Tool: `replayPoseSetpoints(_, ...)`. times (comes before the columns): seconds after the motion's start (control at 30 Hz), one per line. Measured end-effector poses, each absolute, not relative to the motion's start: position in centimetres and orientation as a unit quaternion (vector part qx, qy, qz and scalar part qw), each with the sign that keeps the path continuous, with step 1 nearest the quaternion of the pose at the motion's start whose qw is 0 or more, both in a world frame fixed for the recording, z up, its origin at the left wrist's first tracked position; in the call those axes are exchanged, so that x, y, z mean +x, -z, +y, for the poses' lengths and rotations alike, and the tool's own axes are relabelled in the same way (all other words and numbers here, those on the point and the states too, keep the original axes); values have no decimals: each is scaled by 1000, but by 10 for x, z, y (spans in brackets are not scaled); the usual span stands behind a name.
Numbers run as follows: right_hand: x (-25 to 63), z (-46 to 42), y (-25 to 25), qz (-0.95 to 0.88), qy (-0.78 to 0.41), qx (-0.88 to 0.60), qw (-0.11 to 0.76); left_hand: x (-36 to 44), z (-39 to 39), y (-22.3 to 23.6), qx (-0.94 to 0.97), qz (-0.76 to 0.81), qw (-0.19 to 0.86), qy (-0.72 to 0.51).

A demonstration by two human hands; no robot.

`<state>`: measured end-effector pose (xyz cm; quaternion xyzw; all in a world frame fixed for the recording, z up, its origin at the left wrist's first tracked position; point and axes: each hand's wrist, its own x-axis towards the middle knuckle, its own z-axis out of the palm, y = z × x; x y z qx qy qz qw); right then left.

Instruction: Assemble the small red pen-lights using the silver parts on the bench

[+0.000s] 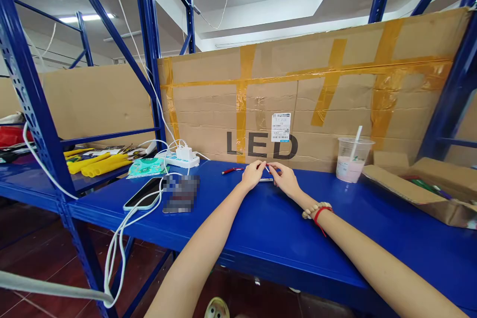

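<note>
My left hand [254, 174] and my right hand [285, 179] meet over the blue shelf top, both with fingertips pinched together. Between them shows a small, thin pen-like piece [267, 169], whitish with a hint of red; the fingers cover most of it. Just left of my left hand lies a slim red pen [232, 171]. A thin silver-white pen-shaped piece [266, 180] rests on the surface below the fingertips, partly beside my right hand.
A phone [143, 194], white cables, a power strip [182, 159] and a teal packet [148, 167] occupy the left. Rightward stand a plastic cup [350, 164] with a straw and an open cardboard box [428, 191]. Tall cardboard [208, 109] backs the blue shelf [283, 228].
</note>
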<state>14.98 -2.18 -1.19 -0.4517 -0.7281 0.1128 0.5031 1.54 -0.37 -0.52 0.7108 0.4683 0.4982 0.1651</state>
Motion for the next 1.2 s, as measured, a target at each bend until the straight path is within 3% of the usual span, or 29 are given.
replayPoseSetpoints(0.37,154,-17,11,-681,-65,-487,543,16,-3,4,704,403,233,-536)
replayPoseSetpoints(0.57,153,-19,11,-652,-50,-492,575,15,-2,2,725,387,221,-524)
replayPoseSetpoints(0.73,152,-19,9,-631,-83,-498,589,14,-6,1,747,411,217,-475)
replayPoseSetpoints(1.0,152,-17,11,-647,-147,-479,575,11,-5,1,709,447,233,-494)
replayPoseSetpoints(1.2,152,-14,12,-631,-191,-470,587,12,0,2,616,441,376,-534)
